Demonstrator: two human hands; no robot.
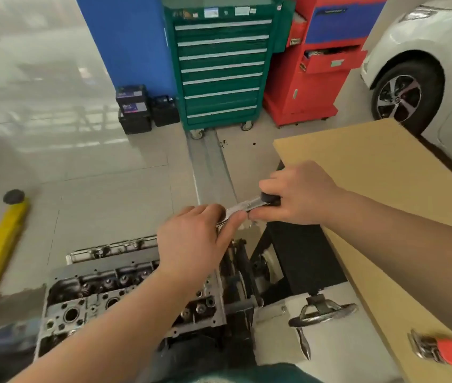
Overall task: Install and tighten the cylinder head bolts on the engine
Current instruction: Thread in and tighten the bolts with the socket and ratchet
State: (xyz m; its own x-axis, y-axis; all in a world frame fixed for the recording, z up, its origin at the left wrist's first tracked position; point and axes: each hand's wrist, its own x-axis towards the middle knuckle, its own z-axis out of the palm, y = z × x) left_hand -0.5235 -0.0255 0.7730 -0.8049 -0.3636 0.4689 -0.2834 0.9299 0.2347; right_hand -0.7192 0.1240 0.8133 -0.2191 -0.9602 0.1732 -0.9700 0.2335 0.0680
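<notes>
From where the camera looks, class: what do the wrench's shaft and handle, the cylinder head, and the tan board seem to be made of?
Wrench shaft: likely polished steel, bright and reflective. Its handle, in the right hand: black, matte, perhaps rubber or plastic. Cylinder head: grey cast metal, probably aluminium, dull rough surfaces. Board: flat matte tan, looks like cardboard or fibreboard.

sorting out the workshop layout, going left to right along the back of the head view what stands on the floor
Black batteries → green tool cabinet → red tool cabinet → white car.
</notes>
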